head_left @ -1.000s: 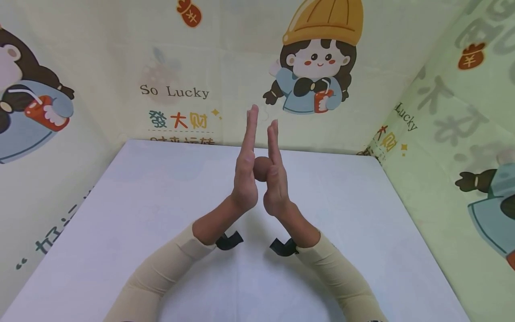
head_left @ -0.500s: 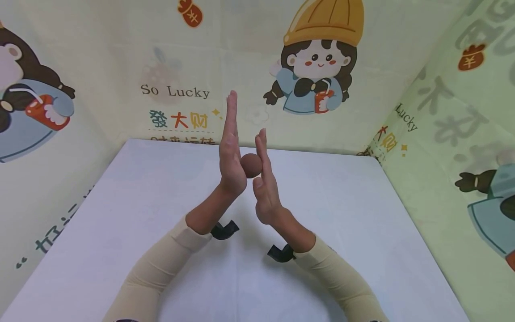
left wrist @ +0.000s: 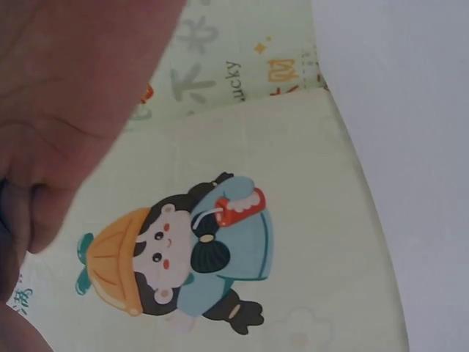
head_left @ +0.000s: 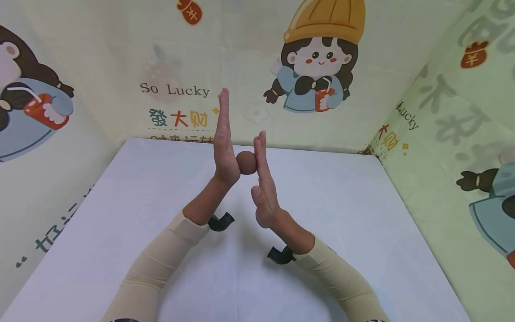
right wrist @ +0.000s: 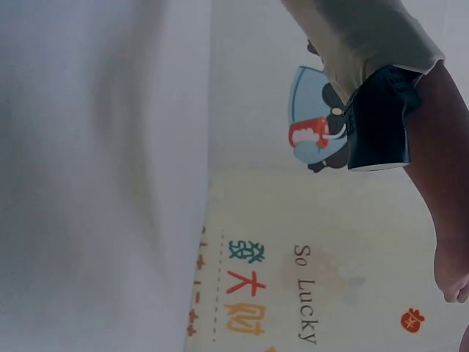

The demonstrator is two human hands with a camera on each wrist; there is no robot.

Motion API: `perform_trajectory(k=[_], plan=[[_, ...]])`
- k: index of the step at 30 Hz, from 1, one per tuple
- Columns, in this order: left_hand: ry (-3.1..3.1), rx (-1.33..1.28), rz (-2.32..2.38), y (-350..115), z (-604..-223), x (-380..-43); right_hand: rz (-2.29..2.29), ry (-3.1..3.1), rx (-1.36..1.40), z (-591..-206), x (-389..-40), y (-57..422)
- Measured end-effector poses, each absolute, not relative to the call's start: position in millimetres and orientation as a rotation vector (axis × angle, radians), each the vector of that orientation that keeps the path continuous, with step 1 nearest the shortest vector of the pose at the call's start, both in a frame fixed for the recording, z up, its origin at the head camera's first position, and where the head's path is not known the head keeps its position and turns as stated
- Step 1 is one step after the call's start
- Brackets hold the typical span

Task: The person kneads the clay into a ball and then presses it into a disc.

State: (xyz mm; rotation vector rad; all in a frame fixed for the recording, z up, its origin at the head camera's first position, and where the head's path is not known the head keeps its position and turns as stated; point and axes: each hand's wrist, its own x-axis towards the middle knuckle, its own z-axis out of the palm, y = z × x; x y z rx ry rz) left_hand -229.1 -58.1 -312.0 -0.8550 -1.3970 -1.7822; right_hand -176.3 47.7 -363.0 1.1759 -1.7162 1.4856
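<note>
A small brown ball [head_left: 246, 163] sits pressed between my two upright palms in the head view, raised over the white table. My left hand [head_left: 226, 147] has straight fingers pointing up, and the ball touches the base of its palm. Lower and to the right, my right hand [head_left: 265, 183] also keeps its fingers straight, with the ball against the finger side. Its thumb [head_left: 256, 193] stands a little apart. The left wrist view shows part of a hand [left wrist: 66, 95] close up, without the ball. In the right wrist view, a hand [right wrist: 453, 268] appears at the right edge.
The white table [head_left: 193, 277] lies beneath both arms. Printed cloth walls [head_left: 241, 53] with cartoon figures enclose its back and sides. A black band with a bent piece [head_left: 221, 222] is worn on the left wrist, another [head_left: 280, 255] on the right.
My left hand has moved left and up, while the right has shifted slightly left and down. The ball has moved left with them, from the right palm toward its fingers.
</note>
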Motion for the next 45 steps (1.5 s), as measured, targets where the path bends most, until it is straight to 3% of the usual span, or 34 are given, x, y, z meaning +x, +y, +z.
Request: perform_trajectory(k=[23,45], plan=[[-1.702,-0.977,-1.773,-49.0,-344.2,-240.7,1.461,-1.574,1.199,-342.6,-174.8,53.4],[-1.685,-1.167,-1.657,-23.5,-367.6,-216.3,1.422,-1.545,1.12,-317.5,-179.2,70.1]])
